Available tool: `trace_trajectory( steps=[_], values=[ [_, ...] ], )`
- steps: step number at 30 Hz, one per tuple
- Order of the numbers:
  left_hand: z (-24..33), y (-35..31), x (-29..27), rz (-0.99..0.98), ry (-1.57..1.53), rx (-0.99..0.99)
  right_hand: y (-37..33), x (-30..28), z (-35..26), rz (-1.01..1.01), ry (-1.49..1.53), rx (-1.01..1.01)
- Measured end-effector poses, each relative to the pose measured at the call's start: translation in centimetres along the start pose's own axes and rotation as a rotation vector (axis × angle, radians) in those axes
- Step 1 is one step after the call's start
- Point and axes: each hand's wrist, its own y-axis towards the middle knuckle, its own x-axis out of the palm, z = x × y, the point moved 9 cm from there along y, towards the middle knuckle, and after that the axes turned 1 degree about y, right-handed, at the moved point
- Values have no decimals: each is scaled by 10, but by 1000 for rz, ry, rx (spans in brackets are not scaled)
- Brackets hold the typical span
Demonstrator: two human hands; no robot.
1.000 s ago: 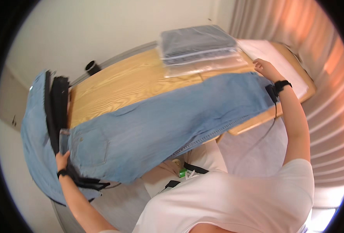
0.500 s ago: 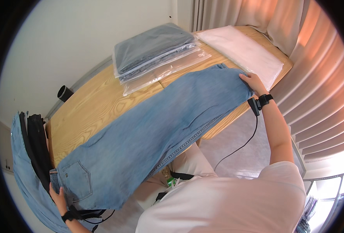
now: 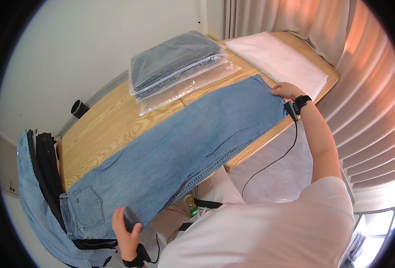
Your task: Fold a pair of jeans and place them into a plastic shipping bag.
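Letting go of the waistband, the left hand has slid away to the right along the near edge of the blue jeans. It is spread now, thumb well apart from the fingers, over the cloth's border; from where I stand I can't tell whether the palm presses down or merely hovers. The right hand is at the hem, fingers bent over its edge, though how firmly they pinch the denim is hidden. That hem looks straighter than a moment ago, when its far corner was bunched.

The jeans lie slantwise across the worktop, stretching between and beyond the hands, back pocket up, left of the left hand. For the work, I'd judge this means the waist end rests unheld and the leg is nearly smooth (a few creases remain). Beyond the right hand lies a white packet; farther off to its left, a bagged stack of dark clothes. Past the left hand, more jeans and a black garment hang at the worktop's end.
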Motion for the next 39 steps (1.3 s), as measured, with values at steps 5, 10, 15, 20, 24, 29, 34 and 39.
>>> trace_trajectory(
  steps=[5,10,15,20,24,29,34,39],
  values=[
    [16,0,37,-90,247,-19,1,-2,10,167,-191,54],
    [15,-3,45,-83,328,-27,-22,5,-1,223,-344,161],
    [9,-7,40,-6,348,26,-30,-11,-58,468,-311,-341],
    [23,17,21,127,291,59,-64,-98,-89,744,-190,-426],
    [34,18,18,233,249,89,-36,-129,-54,697,-153,-481],
    [48,0,34,142,266,89,27,-96,21,633,-345,-386],
    [56,-21,7,231,294,210,61,-90,70,517,-346,-273],
    [41,-27,33,141,184,368,84,-129,112,575,-612,-153]
  ],
)
